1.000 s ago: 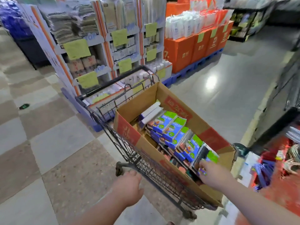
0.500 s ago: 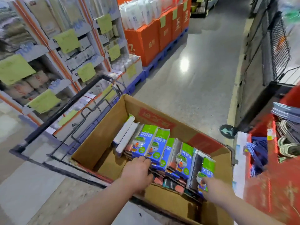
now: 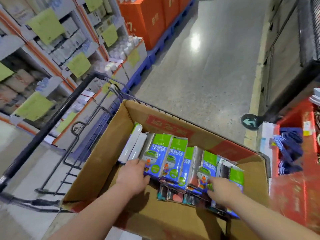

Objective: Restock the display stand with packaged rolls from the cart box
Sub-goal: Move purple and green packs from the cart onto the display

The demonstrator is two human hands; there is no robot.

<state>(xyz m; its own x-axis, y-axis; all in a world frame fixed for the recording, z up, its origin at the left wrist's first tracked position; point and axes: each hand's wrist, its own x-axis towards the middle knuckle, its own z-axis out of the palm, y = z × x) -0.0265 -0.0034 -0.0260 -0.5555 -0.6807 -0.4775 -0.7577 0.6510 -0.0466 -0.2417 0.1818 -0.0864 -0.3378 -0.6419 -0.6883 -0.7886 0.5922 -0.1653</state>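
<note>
An open cardboard box (image 3: 97, 168) sits in a black wire cart (image 3: 81, 101). It holds several blue-and-green packaged rolls (image 3: 174, 158) with a cartoon figure, lying side by side, and two white packs (image 3: 133, 146) at the left. My left hand (image 3: 133, 175) grips the near end of the leftmost blue pack, thumb under its edge. My right hand (image 3: 223, 189) reaches over the packs at the right; its fingers curl on the near end of one there. A red display stand (image 3: 294, 184) is at the right.
Cardboard shelf displays with green price tags (image 3: 45, 25) line the left. Orange boxes on a blue pallet (image 3: 152, 18) stand beyond them. A polished grey aisle floor (image 3: 207, 75) runs ahead. Dark blue goods (image 3: 289, 153) lie in the red stand.
My left hand left the cart's side and went into the box, onto the left packs. The view swung right and came closer over the box. My right hand stayed on the right packs.
</note>
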